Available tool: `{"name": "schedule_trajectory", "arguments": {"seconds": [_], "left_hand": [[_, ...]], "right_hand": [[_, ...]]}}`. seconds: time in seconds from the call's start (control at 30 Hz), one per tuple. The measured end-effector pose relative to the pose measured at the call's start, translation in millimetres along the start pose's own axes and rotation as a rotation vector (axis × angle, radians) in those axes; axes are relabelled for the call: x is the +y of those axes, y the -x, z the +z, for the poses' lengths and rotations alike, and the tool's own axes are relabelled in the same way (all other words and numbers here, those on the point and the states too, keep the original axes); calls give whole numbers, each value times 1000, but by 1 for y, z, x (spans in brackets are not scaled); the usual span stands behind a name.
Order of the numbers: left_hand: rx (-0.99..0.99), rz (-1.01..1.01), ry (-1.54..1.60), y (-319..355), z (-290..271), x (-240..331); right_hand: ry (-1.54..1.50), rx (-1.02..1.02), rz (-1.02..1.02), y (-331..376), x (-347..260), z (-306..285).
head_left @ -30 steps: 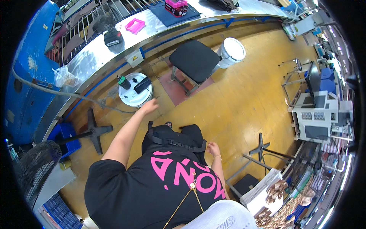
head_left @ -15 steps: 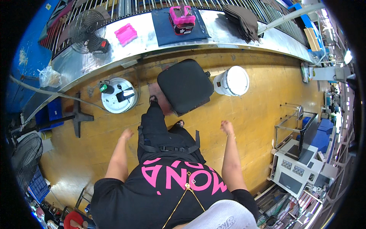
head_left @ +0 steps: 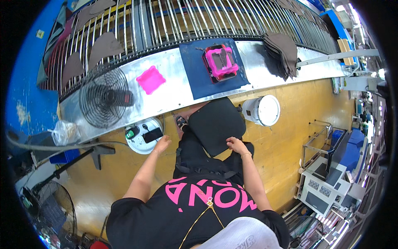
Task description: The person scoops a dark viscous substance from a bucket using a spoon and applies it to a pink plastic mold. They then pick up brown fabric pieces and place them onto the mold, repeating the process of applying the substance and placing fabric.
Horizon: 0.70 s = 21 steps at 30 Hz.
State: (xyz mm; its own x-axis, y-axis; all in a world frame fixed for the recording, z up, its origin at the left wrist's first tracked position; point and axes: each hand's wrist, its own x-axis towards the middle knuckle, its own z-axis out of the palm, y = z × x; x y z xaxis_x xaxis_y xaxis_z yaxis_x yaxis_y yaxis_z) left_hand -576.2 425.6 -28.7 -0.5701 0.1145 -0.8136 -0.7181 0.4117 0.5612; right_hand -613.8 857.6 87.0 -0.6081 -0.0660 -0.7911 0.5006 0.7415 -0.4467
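Note:
My left hand is loosely curled with nothing seen in it, beside a white bucket with a dark phone and a green-topped item on its lid. My right hand, its fingers bent inward and seemingly holding nothing, hangs above the near edge of a black padded seat. Ahead on the metal worktop, a bright pink frame-like piece sits on a red and dark box upon a dark blue mat. Another flat pink piece lies left of the mat.
A wire-guarded fan stands at the worktop's left, near a clear plastic bag. Dark brown cut pieces are stacked at the right. Behind runs a rack of metal bars. A second white bucket stands right of the seat.
I have come closer to the worktop and the seat. Both hands have risen forward; the left is now by the bucket lid, the right over the seat's edge.

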Motion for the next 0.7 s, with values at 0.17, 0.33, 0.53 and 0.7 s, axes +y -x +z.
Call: {"name": "schedule_trajectory", "arguments": {"seconds": [0.17, 0.33, 0.53, 0.7], "left_hand": [[-19, -99, -132, -27, 1, -29], [-12, -27, -277, -35, 17, -13], [-31, -36, -224, -27, 23, 56], [130, 41, -117, -56, 52, 50]], "right_hand": [[47, 54, 35, -5, -42, -13], [302, 61, 32, -34, -40, -30], [514, -67, -17, -98, -81, -41], [786, -191, -258, -174, -80, -36]]}}
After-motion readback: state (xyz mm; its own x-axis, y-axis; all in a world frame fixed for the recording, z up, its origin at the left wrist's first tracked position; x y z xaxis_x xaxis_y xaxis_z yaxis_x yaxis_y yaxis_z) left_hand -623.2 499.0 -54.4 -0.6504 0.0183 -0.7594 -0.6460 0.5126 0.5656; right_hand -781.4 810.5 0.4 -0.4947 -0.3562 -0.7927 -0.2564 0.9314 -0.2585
